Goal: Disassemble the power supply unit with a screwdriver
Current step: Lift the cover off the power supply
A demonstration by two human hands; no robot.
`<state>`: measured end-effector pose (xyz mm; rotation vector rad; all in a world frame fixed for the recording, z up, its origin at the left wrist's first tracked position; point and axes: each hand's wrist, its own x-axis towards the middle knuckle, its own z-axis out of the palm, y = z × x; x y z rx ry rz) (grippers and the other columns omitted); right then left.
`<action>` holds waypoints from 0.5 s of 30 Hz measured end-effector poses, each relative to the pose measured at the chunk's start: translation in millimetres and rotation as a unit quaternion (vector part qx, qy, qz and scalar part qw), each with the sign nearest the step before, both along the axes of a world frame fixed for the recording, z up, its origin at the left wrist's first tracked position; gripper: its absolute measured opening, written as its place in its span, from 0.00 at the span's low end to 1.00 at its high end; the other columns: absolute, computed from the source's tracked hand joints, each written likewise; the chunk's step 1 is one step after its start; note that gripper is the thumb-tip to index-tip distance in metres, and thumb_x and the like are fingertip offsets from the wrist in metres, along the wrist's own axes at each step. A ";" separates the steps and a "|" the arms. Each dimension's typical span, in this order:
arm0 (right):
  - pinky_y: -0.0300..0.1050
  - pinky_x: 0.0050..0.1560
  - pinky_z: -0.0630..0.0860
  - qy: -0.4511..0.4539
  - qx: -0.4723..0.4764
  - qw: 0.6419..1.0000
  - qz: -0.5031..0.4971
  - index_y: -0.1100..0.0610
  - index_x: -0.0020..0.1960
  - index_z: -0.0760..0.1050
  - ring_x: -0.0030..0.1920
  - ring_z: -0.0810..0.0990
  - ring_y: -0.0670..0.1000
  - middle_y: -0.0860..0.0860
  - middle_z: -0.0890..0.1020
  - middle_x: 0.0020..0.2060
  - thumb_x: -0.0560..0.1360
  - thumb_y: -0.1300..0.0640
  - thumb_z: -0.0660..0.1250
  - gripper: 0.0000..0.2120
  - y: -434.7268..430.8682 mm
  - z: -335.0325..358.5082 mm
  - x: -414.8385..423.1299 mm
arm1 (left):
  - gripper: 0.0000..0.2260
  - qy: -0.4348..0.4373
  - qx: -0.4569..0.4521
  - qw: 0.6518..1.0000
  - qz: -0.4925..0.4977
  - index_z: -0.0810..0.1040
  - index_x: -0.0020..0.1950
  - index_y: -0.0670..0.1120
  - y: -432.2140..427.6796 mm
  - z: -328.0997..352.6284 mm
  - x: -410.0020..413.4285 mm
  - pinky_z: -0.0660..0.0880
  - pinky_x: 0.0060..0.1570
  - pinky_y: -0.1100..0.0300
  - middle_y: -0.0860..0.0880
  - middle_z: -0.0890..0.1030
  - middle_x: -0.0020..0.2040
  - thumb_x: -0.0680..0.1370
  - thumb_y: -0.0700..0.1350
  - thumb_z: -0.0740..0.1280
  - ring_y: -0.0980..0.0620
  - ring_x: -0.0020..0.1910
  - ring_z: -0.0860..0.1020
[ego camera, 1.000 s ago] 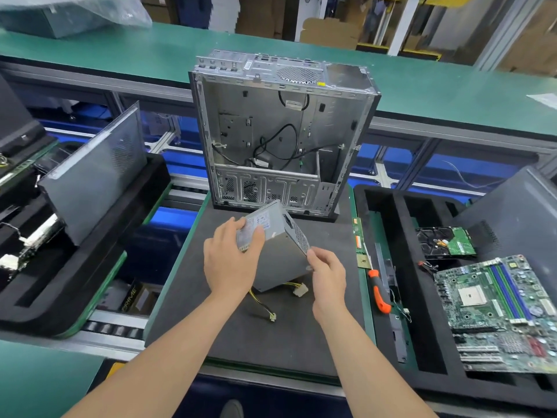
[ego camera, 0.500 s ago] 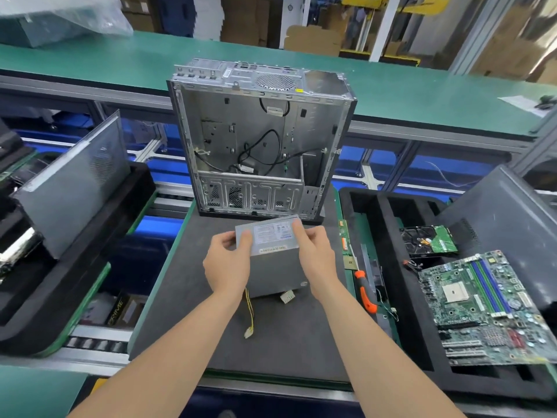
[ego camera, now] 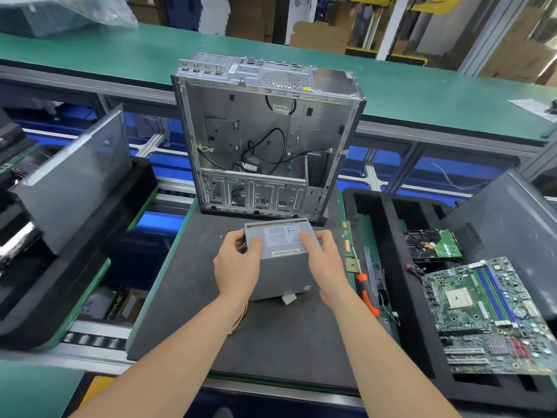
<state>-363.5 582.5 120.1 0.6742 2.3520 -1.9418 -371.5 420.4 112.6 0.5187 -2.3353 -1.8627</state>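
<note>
The grey metal power supply unit (ego camera: pixel 281 267) stands on the dark foam mat (ego camera: pixel 271 342) in front of the open computer case (ego camera: pixel 265 137). Its labelled face points up. My left hand (ego camera: pixel 238 263) grips its left side, thumb on the label face. My right hand (ego camera: pixel 324 260) holds its right side, thumb also on top. Yellow and black wires (ego camera: pixel 238 322) trail from under the unit beside my left wrist. An orange-handled screwdriver (ego camera: pixel 367 294) lies in the tray to the right, untouched.
The black foam tray (ego camera: pixel 416 327) on the right holds a motherboard (ego camera: pixel 485 315), a hard drive (ego camera: pixel 434 244) and a grey side panel (ego camera: pixel 509 224). Another black tray with a leaning grey panel (ego camera: pixel 72 179) stands on the left. A green bench (ego camera: pixel 422 89) runs behind.
Both hands turned the power supply from a tilted corner-up pose to square, label face up. My right hand moved from its lower edge up to its right side.
</note>
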 end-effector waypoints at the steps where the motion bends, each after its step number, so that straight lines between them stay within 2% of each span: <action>1: 0.52 0.50 0.76 -0.006 -0.003 1.000 0.016 0.42 0.49 0.71 0.55 0.81 0.54 0.48 0.83 0.52 0.74 0.31 0.64 0.16 3.5 -0.4 1.9 | 0.09 0.005 -0.008 1.000 -0.024 0.79 0.57 0.60 -3.6 -1.8 -0.7 0.71 0.52 0.57 0.63 0.82 0.53 0.77 0.54 0.71 0.57 0.59 0.80; 3: 0.55 0.59 0.76 -0.011 -0.045 0.997 0.056 0.38 0.55 0.72 0.59 0.82 0.52 0.46 0.84 0.55 0.72 0.28 0.68 0.19 13.7 -4.0 7.1 | 0.19 0.019 -0.006 0.996 -0.085 0.78 0.61 0.62 -12.8 -7.2 1.4 0.74 0.57 0.56 0.63 0.82 0.59 0.73 0.63 0.72 0.61 0.62 0.79; 5: 0.56 0.69 0.73 -0.015 -0.101 0.989 0.107 0.33 0.64 0.71 0.65 0.80 0.48 0.42 0.83 0.61 0.72 0.29 0.72 0.24 22.7 -11.9 13.6 | 0.29 0.024 0.024 0.990 -0.139 0.75 0.68 0.65 -22.6 -14.7 6.8 0.73 0.62 0.58 0.67 0.80 0.63 0.69 0.69 0.75 0.66 0.65 0.77; 7: 0.56 0.73 0.69 -0.014 -0.105 0.984 0.140 0.29 0.71 0.66 0.72 0.74 0.45 0.37 0.77 0.69 0.73 0.32 0.73 0.30 23.9 -20.8 19.9 | 0.37 0.022 0.033 0.984 -0.172 0.70 0.74 0.68 -28.0 -20.9 11.6 0.69 0.64 0.63 0.73 0.77 0.66 0.67 0.69 0.77 0.73 0.66 0.73; 9: 0.56 0.74 0.69 0.006 -0.073 0.988 0.135 0.29 0.74 0.63 0.74 0.71 0.44 0.36 0.75 0.72 0.74 0.32 0.72 0.32 17.6 -24.8 21.6 | 0.39 0.017 -0.006 0.987 -0.161 0.66 0.75 0.71 -27.7 -20.9 11.0 0.67 0.62 0.63 0.76 0.76 0.65 0.66 0.71 0.76 0.74 0.65 0.72; 12: 0.59 0.74 0.71 0.009 -0.014 0.994 0.107 0.34 0.77 0.65 0.73 0.73 0.48 0.38 0.78 0.70 0.74 0.27 0.67 0.34 7.6 -16.0 12.8 | 0.38 -0.014 -0.081 0.990 -0.112 0.68 0.73 0.71 -23.4 -10.6 3.4 0.70 0.62 0.54 0.69 0.79 0.63 0.65 0.78 0.69 0.59 0.64 0.74; 15: 0.61 0.70 0.73 -0.009 0.110 0.990 0.093 0.33 0.76 0.65 0.71 0.73 0.53 0.39 0.78 0.68 0.74 0.23 0.60 0.34 4.2 -0.5 1.2 | 0.40 -0.062 -0.094 0.991 -0.075 0.75 0.70 0.65 -25.3 1.8 -5.2 0.76 0.64 0.44 0.59 0.83 0.63 0.62 0.82 0.66 0.48 0.65 0.78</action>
